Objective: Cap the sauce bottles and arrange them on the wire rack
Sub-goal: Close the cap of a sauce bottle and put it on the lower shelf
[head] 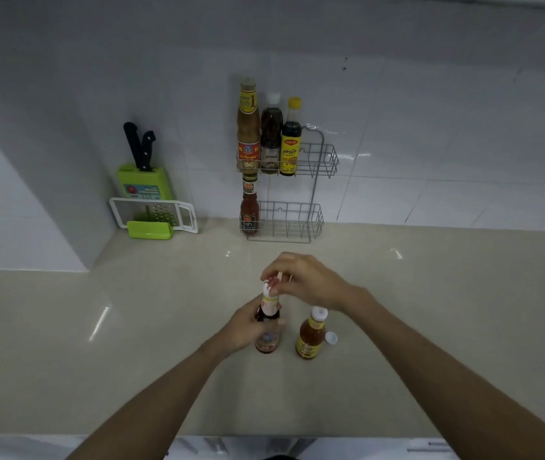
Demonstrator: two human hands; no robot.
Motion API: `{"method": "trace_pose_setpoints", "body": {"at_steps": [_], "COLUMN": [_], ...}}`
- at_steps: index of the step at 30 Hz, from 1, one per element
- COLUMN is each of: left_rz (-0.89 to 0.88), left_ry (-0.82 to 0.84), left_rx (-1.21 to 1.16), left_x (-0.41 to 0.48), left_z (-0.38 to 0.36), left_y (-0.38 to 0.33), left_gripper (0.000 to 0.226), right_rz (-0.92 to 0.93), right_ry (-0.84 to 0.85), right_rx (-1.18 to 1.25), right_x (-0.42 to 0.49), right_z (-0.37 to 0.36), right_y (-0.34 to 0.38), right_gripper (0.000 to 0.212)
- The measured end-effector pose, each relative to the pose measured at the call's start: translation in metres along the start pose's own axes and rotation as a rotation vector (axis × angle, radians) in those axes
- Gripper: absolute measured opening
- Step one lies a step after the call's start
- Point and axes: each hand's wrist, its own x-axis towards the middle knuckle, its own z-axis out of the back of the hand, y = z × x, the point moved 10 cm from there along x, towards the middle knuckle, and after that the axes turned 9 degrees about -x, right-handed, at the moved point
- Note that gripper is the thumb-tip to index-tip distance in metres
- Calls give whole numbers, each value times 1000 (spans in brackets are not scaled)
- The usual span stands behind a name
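A dark sauce bottle (267, 340) stands on the beige counter (131, 343). My left hand (246, 327) grips its body. My right hand (301, 280) pinches a white cap (269, 287) on top of its neck. To its right stands an amber bottle (309, 336) with a white top, and a loose white cap (331, 338) lies beside it. The wire rack (317, 190) against the wall holds three bottles on its upper shelf: a tall tan one (248, 127), a dark one (270, 137) and a yellow-capped one (290, 141). A red sauce bottle (249, 207) sits at the lower shelf's left end.
A green knife block (143, 180) with two black-handled knives stands at the back left, with a white grater (155, 214) leaning in front of it. White tiled wall (430, 144) runs behind the counter. The right parts of both rack shelves hold nothing.
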Motion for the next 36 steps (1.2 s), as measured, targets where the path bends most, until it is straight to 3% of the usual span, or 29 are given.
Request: {"method": "trace_pose_setpoints", "body": {"at_steps": [6, 10, 13, 17, 19, 21, 23, 26, 28, 31, 34, 36], "left_rz": [-41, -119, -162, -123, -171, -249, -264, -193, -190, -204, -181, -152], "left_ry": [176, 100, 14, 148, 48, -270, -409, -131, -17, -40, -64, -45], "left_rx": [-77, -95, -101, -49, -40, -63, -100, -86, -68, -71, -69, -59], "left_x": [7, 14, 16, 18, 20, 19, 20, 32, 31, 31, 32, 31], "left_z": [2, 3, 5, -1, 0, 16, 24, 12, 10, 17, 26, 28], "left_y": [-67, -88, -91, -100, -108, -113, -114, -117, -124, -129, -124, -122], "left_gripper": [17, 21, 16, 10, 13, 14, 12, 11, 11, 10, 9, 10], "right_rz": [123, 124, 189, 403, 284, -17, -182, -101, -7, 76, 133, 165], "right_ry": [155, 82, 26, -111, -195, -269, -261, -156, -63, -7, 4, 48], "right_rx": [-123, -282, -465, -760, -810, -738, -706, -690, -505, -275, -295, -308], "right_x": [30, 40, 37, 27, 30, 37, 42, 46, 44, 42, 50, 54], "right_z": [69, 89, 93, 98, 105, 117, 118, 122, 127, 131, 122, 119], "right_y": [21, 20, 27, 49, 43, 23, 10, 20, 25, 24, 23, 24], "right_gripper": [26, 27, 42, 45, 53, 60, 64, 66, 44, 27, 37, 29]}}
